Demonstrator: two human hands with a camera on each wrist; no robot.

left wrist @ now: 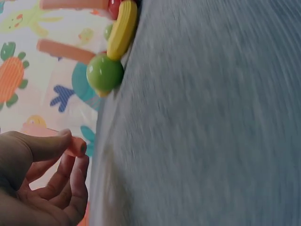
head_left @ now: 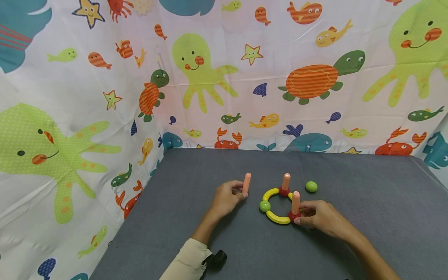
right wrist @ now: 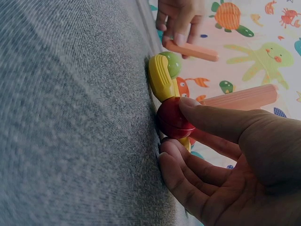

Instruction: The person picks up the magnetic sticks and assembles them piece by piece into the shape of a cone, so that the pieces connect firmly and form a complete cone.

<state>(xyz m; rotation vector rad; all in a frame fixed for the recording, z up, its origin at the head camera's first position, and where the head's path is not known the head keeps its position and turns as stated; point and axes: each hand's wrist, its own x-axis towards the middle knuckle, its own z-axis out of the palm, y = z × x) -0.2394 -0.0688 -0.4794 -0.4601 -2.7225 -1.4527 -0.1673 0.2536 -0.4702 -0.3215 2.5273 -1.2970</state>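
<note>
My left hand [head_left: 226,198] holds a peach-coloured stick [head_left: 247,182] upright between thumb and fingers, just left of a ring of magnetic-looking toy pieces. The ring lies on the grey surface, made of yellow curved bars [head_left: 278,217], a green ball [head_left: 265,206] on its left and two red balls. At the ring's near right, my right hand [head_left: 323,217] pinches one red ball [right wrist: 174,117] with the thumb on top in the right wrist view. A peach stick [head_left: 295,203] stands up from this ball. Another stick [head_left: 286,181] rises from the far red ball [head_left: 284,192].
A loose green ball [head_left: 311,186] sits right of the ring, apart from it. The grey-covered table [head_left: 168,217] meets a cloth [head_left: 210,128] printed with sea animals at its back and left. A black wrist device [head_left: 216,259] is on the left sleeve.
</note>
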